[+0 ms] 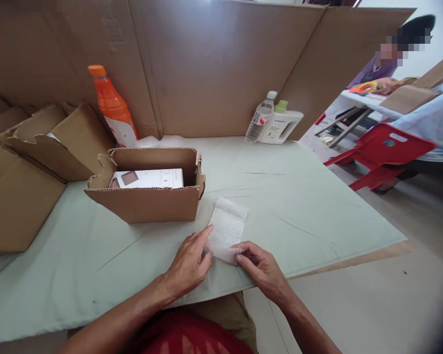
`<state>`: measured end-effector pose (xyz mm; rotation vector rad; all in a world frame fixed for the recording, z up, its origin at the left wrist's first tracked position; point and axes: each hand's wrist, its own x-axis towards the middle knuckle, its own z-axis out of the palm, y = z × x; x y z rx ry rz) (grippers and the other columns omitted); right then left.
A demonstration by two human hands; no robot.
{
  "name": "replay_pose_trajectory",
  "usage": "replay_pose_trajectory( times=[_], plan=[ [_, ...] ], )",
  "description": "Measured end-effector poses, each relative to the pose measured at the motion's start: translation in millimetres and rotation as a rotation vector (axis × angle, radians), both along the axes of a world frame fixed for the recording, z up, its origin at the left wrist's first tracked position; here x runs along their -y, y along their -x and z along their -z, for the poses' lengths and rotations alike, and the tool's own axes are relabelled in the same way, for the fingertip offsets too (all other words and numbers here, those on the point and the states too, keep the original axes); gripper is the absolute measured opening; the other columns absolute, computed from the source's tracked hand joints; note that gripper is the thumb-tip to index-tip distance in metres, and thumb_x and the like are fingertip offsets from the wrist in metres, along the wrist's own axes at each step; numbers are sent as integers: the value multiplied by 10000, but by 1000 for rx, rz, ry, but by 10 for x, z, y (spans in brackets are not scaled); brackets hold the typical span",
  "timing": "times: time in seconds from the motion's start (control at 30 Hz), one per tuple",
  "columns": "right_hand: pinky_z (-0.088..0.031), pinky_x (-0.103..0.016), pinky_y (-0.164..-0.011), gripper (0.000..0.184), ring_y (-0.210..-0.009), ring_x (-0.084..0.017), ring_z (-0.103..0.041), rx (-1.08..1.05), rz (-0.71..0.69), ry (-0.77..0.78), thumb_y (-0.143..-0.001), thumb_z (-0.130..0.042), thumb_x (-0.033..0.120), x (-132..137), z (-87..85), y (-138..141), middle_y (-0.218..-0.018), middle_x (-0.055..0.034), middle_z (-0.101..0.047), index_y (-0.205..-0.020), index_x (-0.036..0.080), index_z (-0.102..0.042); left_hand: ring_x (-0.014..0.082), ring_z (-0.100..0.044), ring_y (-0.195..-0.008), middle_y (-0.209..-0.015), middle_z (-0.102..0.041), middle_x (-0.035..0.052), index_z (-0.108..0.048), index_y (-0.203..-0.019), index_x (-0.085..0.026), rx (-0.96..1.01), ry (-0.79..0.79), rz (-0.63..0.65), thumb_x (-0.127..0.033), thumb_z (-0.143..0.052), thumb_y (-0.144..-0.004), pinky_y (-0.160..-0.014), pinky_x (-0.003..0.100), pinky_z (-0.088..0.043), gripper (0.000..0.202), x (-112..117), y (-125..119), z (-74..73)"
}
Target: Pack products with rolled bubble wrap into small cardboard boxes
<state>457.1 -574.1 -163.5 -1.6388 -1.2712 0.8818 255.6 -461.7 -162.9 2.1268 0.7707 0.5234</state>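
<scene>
A small clear bubble wrap bag [227, 223] lies on the green cloth near the table's front edge, its near end folded up. My right hand [262, 268] pinches the right corner of that fold between thumb and fingers. On the other side, my left hand [190, 258] has the fold's left end between thumb and fingers, with the index finger stretched along the bag's left edge. Just beyond my left hand stands an open cardboard box [162, 205]. Inside it is a white printed box [151, 178].
More cardboard boxes [18, 191] stand at the left. An orange bottle [112, 105], a clear water bottle [260, 120] and a white jug [280, 127] stand before a tall cardboard screen [221, 73]. To the right are a red chair [395, 147] and another person at a table.
</scene>
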Motion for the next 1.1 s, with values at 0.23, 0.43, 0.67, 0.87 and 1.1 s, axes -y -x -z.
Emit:
replay_pose_trajectory(
  times=[0.23,0.43,0.67,0.87,1.1],
  plan=[
    [-546,-330,-762,298,-830,-197,-698,489,147,-222,-950,-589,271,107,38,11,-958,-53,-733,-1244,222,-592,250,-654,-956,-1101,-709,95,-312,-1546,-167,-236,-10,5,-210,-571,-827,-902,414,-540,766,-161,-229,2],
    [-494,-455,-895,315,-1122,-295,-634,832,-39,-386,-924,-620,245,117,-9,115,-1253,-147,-673,-1238,224,-605,276,-646,-1092,-1207,-668,124,-256,-1559,-185,-137,-211,-2,-185,-531,-870,-951,448,-529,742,-147,-220,135],
    [-519,-410,-856,281,-1008,-229,-679,718,-89,-370,-973,-488,101,-73,127,140,-1096,-73,-754,-1122,244,-678,309,-543,-1260,-1362,-600,162,-500,-1393,-169,27,-384,168,-143,-567,-863,-1051,492,-443,534,-130,58,30],
    [-568,-341,-811,210,-968,-207,-705,500,-13,-268,-1011,-500,214,-65,16,94,-1058,-65,-745,-1138,251,-663,205,-648,-857,-920,-720,61,-598,-1299,-155,22,-96,64,-160,-534,-894,-794,338,-521,411,-209,37,2],
    [-461,-457,-938,289,-1180,-295,-618,876,-58,-404,-940,-597,178,-77,66,114,-1270,-106,-694,-1219,240,-640,200,-659,-800,-926,-726,65,-597,-1315,-168,-87,-100,-41,-236,-527,-914,-815,342,-536,413,-348,-179,27]
  ],
)
